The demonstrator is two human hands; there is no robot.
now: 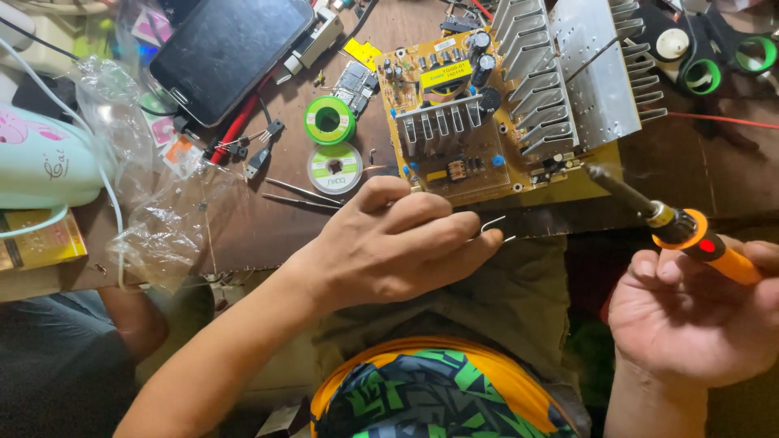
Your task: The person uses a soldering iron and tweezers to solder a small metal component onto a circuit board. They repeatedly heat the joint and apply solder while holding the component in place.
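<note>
We hold soldering iron (686,231) in right hand (698,312), fingers curled shut round orange grip. Long axis runs lower-right to upper-left, tip at edge of circuit board (487,122) on worktop (268,219), prob. to keep heat off us. Left hand (398,243) pinches thin solder wire (493,227) just beside board, w/ its free end toward the tip.

Two solder spools (329,120), one circuit board (454,130)

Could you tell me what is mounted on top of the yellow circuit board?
On the circuit board stand finned heatsinks, black capacitors and a yellow-wrapped transformer. The heatsinks cover whatever lies under them.
</note>
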